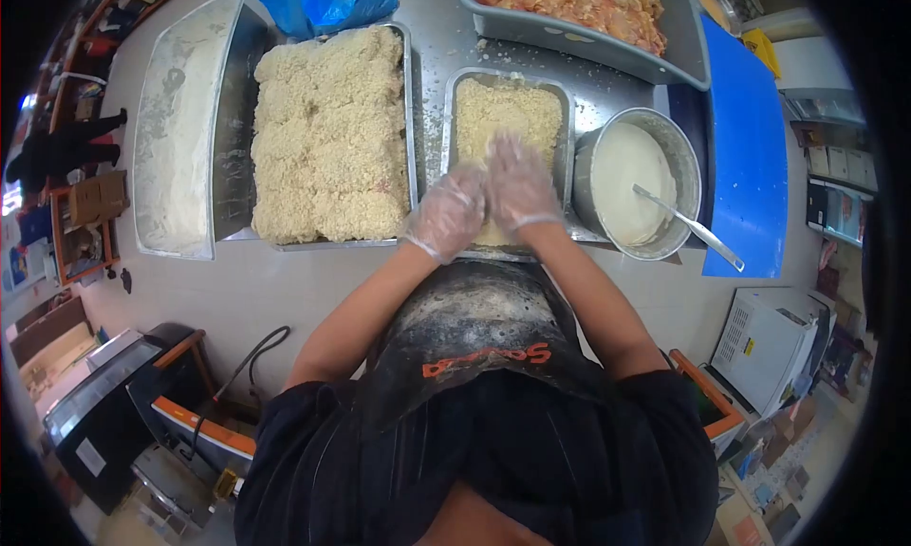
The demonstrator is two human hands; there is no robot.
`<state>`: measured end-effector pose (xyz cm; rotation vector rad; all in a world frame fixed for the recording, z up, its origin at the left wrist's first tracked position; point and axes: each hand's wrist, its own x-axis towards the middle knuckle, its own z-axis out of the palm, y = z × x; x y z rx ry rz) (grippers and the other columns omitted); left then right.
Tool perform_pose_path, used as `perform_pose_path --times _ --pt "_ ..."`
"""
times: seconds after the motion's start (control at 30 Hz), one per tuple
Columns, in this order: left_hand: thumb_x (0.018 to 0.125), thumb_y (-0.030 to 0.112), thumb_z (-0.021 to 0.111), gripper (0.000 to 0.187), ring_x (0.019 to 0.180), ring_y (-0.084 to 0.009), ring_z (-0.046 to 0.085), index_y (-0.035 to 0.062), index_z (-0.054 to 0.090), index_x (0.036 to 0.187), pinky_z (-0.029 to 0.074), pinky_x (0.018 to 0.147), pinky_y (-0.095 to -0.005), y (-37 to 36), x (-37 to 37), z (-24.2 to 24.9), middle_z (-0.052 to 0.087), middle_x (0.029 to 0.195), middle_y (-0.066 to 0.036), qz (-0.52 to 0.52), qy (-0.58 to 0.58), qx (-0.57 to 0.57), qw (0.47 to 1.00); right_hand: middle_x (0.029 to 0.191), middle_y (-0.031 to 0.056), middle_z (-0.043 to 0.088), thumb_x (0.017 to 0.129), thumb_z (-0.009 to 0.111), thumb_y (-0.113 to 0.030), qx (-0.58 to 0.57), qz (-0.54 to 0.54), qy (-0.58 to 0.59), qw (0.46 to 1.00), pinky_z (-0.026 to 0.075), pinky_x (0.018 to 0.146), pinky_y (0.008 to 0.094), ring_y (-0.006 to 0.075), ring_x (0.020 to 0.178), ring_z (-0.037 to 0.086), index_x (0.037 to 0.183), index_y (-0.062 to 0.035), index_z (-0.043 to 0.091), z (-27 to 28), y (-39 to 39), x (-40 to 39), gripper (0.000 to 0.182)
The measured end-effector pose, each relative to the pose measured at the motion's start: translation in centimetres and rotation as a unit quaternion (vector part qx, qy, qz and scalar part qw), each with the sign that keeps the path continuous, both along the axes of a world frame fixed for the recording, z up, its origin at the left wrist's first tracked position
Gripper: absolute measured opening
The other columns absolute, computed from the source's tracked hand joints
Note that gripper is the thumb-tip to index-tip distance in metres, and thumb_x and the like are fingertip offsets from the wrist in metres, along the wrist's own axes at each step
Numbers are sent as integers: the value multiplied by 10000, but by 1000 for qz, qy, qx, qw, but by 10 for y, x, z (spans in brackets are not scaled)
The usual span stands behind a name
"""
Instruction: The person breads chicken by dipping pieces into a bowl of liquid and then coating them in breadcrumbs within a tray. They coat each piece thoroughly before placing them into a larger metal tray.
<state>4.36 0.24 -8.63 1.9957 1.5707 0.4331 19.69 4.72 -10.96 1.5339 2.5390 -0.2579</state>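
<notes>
Both my hands wear clear plastic gloves and are over the lower half of a small metal tray (567,157) of pale crumbs (508,110). My left hand (450,211) is at the tray's left edge, its fingers curled together; what they hold, if anything, is hidden. Beside it, my right hand (522,184) lies over the crumbs with its fingers extended forward, slightly blurred. To the left, a large metal tray (412,129) is heaped with crumb-coated pieces (327,138). A steel pot (691,181) of pale batter (628,181) stands on the right, a metal spoon (697,228) leaning in it.
A deep container (228,129) of white powder stands at the far left. Behind are a blue plastic bag (323,0) and a grey tub (579,38) of raw marinated meat (588,5). A blue board (750,148) is on the right. A person (71,152) stands at the far left.
</notes>
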Motion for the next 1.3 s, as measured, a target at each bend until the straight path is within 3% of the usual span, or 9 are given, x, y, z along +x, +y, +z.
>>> perform_pose_path --times 0.23,0.33,0.43,0.57,0.7,0.9,1.1,1.2,1.3 --pt "872 193 580 441 1158 -333 571 24 547 1278 459 1020 -430 -24 -4 -33 610 1206 -194 -83 9 58 995 1626 160 174 967 434 -382 53 -52 0 997 151 1203 524 330 1504 148 1522 -42 309 -40 60 -27 663" --pt "876 212 575 436 1176 -319 559 16 552 1265 423 1059 -413 -15 -8 -35 612 1206 -177 -103 30 96 990 1593 167 266 971 451 -380 19 -74 -29 997 246 1172 500 337 1476 232 1479 -60 395 -28 68 -33 604" --pt "879 203 573 416 1176 -316 558 8 563 1246 414 1065 -401 -17 -10 -40 608 1218 -168 -95 12 108 990 1411 184 520 892 596 -444 -114 -52 -108 986 425 1045 452 342 1307 493 1381 -48 507 44 103 -41 635" --pt "867 187 584 386 1153 -323 562 6 585 1208 427 1038 -403 -18 -6 -38 606 1201 -167 -61 -16 103 993 943 202 705 614 847 -393 -317 26 -32 948 543 775 406 321 866 688 1096 12 662 10 172 -1 656" --pt "871 177 593 359 1067 -353 585 15 591 1192 473 961 -422 -7 -9 -28 615 1127 -183 -103 -15 124 987 913 198 704 567 848 -257 -286 87 -2 954 525 740 428 328 826 680 996 -23 678 31 164 6 517" --pt "863 276 647 444 1032 -410 620 16 578 1216 513 890 -449 10 -16 -19 642 1113 -226 49 -155 18 987 848 226 670 582 834 -248 -143 44 -94 984 517 716 442 401 805 649 845 2 679 166 112 -14 395" --pt "895 383 662 603 1172 -381 581 -30 515 1309 458 1024 -363 47 -38 1 596 1259 -247 17 -234 -106 966 817 230 651 598 826 -244 -96 22 -113 989 515 715 431 379 793 647 834 4 676 226 102 -44 374" --pt "894 475 661 701 1255 -349 539 4 469 1375 431 1061 -383 64 -55 -1 555 1353 -193 67 -447 -179 874 828 226 654 587 831 -218 -111 53 -16 992 515 726 392 351 796 650 881 12 684 257 111 -64 401" --pt "877 523 668 855 1353 -315 448 -6 344 1467 406 1088 -476 79 -78 2 436 1485 -151 54 -785 -323 526 842 146 691 606 866 -256 -116 98 127 980 521 723 361 259 771 667 975 34 678 258 133 -80 506"
